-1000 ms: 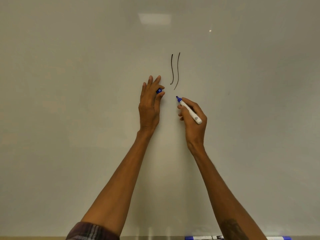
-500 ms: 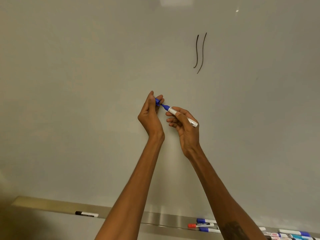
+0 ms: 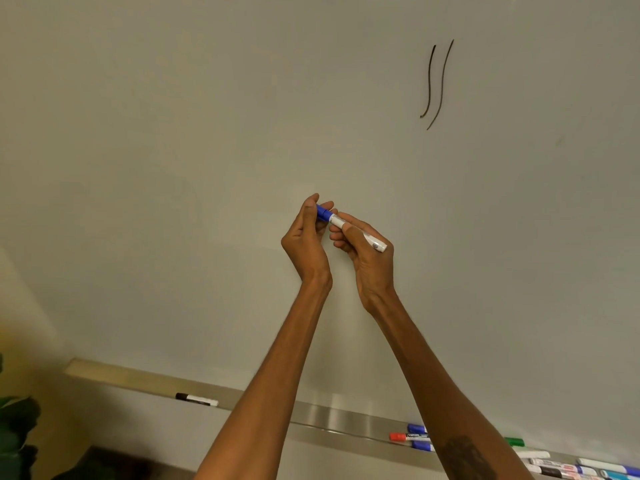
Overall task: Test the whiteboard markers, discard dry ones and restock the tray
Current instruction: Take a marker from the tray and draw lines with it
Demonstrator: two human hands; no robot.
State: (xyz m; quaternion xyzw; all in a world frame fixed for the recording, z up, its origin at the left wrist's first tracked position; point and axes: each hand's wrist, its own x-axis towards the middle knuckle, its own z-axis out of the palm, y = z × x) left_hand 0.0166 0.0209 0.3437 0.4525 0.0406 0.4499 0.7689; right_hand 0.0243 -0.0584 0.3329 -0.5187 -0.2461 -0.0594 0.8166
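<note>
Facing whiteboard (image 3: 173, 168), tray (image 3: 329, 419) below; L grip (image 3: 304, 237) + R grip (image 3: 369, 252) clamped on blue marker (image 3: 337, 221).

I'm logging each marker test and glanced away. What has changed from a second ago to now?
The left hand has pushed the blue cap back onto the marker, which was bare-tipped a second ago. Both hands dropped away from the two black strokes and met. The right hand still grips the marker. The strokes are unchanged, with no blue line added.
</note>
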